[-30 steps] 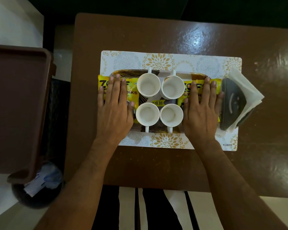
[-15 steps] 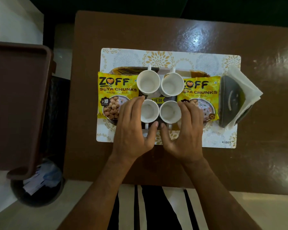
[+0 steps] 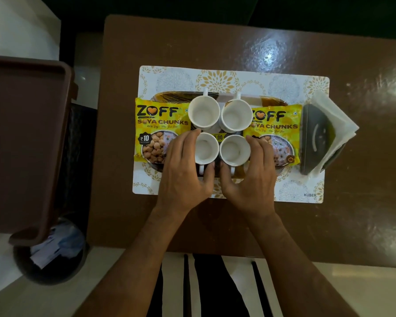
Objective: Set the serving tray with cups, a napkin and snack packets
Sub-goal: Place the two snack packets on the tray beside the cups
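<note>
The left hand [image 3: 183, 172] cups the near-left white cup [image 3: 205, 148] on the serving tray [image 3: 272, 102]. The right hand [image 3: 252, 175] cups the near-right white cup [image 3: 234, 150] beside it, fingers curled round each.

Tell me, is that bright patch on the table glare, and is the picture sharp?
Head view: yes, lamp glare on the glossy table, with more sheen at its right edge; the room is dim, the cups and packets are readable, and the straight edges bow from the wide lens.

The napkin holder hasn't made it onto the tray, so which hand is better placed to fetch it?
Right. The napkin holder stands right of the tray; the right hand is nearer, the left hand would cross over.
</note>
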Demonstrator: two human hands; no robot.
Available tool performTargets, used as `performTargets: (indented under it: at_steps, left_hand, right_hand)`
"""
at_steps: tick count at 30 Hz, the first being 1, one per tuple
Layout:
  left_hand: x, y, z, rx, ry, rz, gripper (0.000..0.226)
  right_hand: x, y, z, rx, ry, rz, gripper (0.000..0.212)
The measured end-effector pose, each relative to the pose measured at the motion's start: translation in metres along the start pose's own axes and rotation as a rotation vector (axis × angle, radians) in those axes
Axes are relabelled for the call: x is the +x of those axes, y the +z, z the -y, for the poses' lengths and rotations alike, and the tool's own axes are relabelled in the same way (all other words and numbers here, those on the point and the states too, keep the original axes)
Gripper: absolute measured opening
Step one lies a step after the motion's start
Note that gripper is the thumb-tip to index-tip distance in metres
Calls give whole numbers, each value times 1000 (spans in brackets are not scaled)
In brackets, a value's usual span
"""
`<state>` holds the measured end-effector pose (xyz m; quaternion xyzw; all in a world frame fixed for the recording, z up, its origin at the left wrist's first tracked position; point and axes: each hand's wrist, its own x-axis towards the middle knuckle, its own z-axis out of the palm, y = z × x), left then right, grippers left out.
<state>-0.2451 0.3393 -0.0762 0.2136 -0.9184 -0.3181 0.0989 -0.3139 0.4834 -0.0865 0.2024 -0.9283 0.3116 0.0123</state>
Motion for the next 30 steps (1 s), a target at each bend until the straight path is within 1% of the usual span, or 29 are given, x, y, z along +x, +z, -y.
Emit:
performTargets:
  at_steps: [14,21,25,28,30]
  left_hand:
    - [3,-1,0,-3,10,20,66]
    - [2,-1,4,-3,13,31,67]
    - [-1,2,5,-13,8,37,73]
    - [0,-4,4,-6,41,26,79]
    - [-2,-9,1,6,48,0,80]
  right_hand:
    - [3,-1,4,-8,5,-4,59]
    - [2,0,3,-20,21,15,64]
    - [-1,1,3,-32,39,22,69]
    - [-3,-5,9,-43,43,38,76]
    - [-2,-10,12,-67,16,-2,77]
